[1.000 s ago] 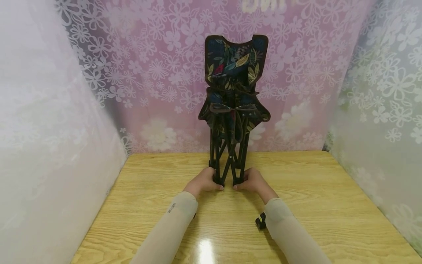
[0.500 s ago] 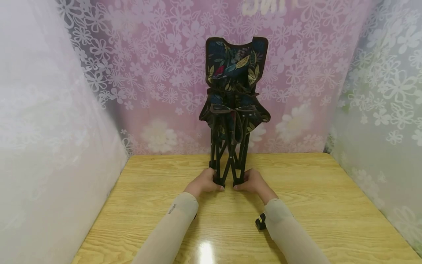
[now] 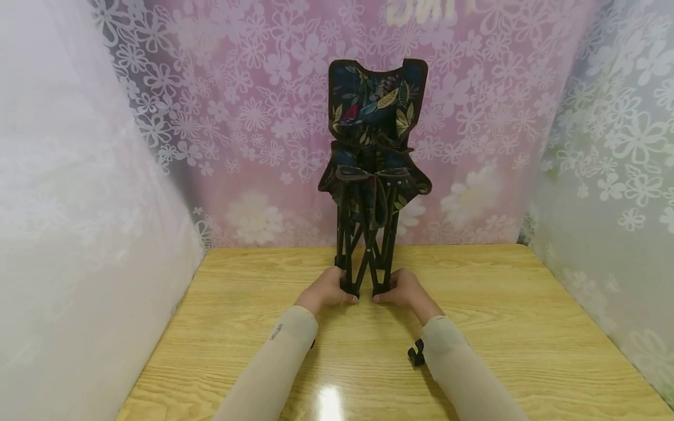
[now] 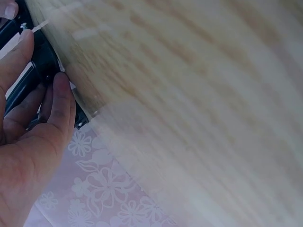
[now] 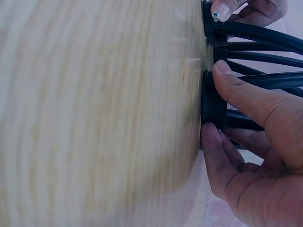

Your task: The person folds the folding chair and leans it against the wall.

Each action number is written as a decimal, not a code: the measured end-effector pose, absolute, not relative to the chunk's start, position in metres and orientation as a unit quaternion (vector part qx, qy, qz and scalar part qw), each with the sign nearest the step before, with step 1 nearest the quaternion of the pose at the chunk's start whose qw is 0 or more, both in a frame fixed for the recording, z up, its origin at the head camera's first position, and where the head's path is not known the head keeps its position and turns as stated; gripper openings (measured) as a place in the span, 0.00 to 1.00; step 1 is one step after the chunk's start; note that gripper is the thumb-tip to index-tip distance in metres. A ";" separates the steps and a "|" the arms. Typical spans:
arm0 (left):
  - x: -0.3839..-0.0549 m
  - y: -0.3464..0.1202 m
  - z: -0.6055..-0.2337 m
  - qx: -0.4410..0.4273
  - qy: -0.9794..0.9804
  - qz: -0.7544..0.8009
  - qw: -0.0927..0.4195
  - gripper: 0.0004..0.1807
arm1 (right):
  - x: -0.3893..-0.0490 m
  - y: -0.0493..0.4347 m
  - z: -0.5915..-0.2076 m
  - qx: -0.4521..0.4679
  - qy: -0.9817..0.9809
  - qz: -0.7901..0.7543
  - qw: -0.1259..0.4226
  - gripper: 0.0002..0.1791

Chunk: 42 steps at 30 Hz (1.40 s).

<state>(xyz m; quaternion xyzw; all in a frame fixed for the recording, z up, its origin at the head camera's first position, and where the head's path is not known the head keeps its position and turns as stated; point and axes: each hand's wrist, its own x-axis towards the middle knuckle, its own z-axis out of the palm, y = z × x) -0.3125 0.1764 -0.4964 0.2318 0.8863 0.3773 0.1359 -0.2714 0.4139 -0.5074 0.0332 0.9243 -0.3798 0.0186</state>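
Observation:
A folding chair [image 3: 376, 105] with dark leaf-patterned fabric stands upright and mostly folded near the back of the table. Its thin black legs cross in an X below the seat. My left hand [image 3: 327, 289] grips the black foot [image 3: 350, 287] at the front left, thumb in front. At the front right, my right hand [image 3: 405, 287] holds the other foot [image 3: 380, 288] the same way. In the right wrist view, the thumb and fingers pinch a black plastic foot [image 5: 214, 101] against the tabletop. The rear feet are partly hidden behind my hands.
The wood-grain table [image 3: 253, 351] stretches around the chair on both sides. Close behind it hangs a pink flowered curtain [image 3: 263, 146], and pale sheets flank the table. A black clip-like piece [image 3: 416, 353] shows beside the right sleeve.
The view has shifted very slightly. Both hands keep their hold on the front feet, and the chair stands in the same place.

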 end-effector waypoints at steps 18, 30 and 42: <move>-0.318 0.174 -0.499 0.240 0.885 0.374 0.139 0.19 | -0.270 0.412 -0.503 0.034 0.925 -0.379 0.021 0.18; -0.318 0.174 -0.500 0.258 0.874 0.388 0.138 0.20 | -0.269 0.413 -0.500 0.036 0.924 -0.379 0.023 0.18; -0.320 0.173 -0.501 0.254 0.882 0.371 0.140 0.20 | -0.270 0.410 -0.501 0.036 0.927 -0.372 0.019 0.20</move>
